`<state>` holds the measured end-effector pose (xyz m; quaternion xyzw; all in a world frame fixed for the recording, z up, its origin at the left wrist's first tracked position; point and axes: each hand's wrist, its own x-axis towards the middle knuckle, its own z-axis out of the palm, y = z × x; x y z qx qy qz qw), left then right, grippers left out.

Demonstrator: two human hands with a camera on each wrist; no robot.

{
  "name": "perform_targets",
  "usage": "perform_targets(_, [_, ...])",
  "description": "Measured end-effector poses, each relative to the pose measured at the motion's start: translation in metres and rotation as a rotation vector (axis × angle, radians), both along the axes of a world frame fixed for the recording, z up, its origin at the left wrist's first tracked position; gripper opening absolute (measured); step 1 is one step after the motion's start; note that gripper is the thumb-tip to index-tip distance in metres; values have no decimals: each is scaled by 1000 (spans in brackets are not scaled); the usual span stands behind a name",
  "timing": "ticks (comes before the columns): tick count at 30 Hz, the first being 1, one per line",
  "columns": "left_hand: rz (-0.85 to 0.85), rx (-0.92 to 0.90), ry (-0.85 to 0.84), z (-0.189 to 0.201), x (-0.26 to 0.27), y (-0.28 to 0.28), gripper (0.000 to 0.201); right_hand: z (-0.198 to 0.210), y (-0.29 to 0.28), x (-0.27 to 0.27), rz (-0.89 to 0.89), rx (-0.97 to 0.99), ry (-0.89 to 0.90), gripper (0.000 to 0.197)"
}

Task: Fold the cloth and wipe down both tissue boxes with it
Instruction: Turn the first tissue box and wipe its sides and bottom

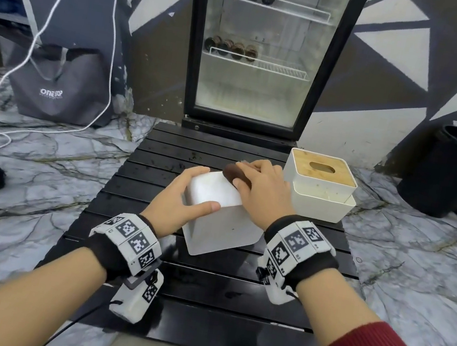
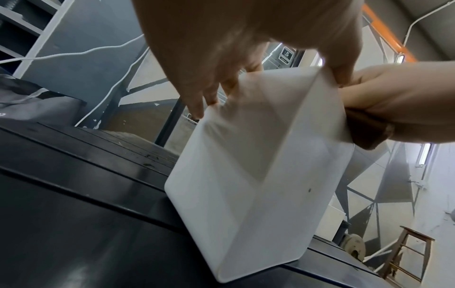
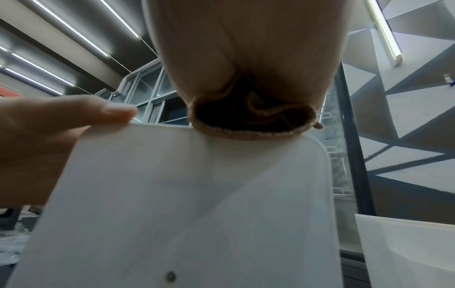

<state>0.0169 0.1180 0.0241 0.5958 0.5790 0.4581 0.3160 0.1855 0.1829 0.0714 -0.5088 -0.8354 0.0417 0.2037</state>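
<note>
Left hand (image 1: 183,201) grips upturned white tissue box (image 1: 221,228); right hand (image 1: 263,190) presses folded brown cloth (image 1: 234,173) on it; wood-lidded tissue box (image 1: 321,184) at table's (image 1: 203,285) far right corner seemingly unwiped.

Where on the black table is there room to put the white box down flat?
The black slatted table is bare nearest the person, between the wrists and its near edge, and along its left side beside the left hand. The far right corner is crowded: the wood-lidded tissue box sits there, close to the right hand and brown cloth.

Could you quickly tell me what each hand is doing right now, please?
Left hand: grips the white tissue box.
Right hand: holds the folded brown cloth against the box.
</note>
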Motion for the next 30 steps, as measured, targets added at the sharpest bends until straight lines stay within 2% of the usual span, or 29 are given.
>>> perform_targets(12, [-18, -23, -31, -1, -2, 0, 68, -5, 28, 25, -111, -117, 135, 38])
perform_targets(18, [-48, -37, -26, -2, -7, 1, 64, -10, 35, 54, -154, -196, 321, 34])
perform_targets(22, [-118, -65, -39, -1, -12, 6, 62, -35, 31, 99, -248, -294, 255, 31])
perform_targets(26, [-188, -96, -51, 1, -19, 12, 68, -68, 23, 142, -353, -415, 85, 32])
perform_targets(30, [-229, -131, -26, 4, -27, 18, 67, -88, 15, 163, -343, -451, -53, 34])
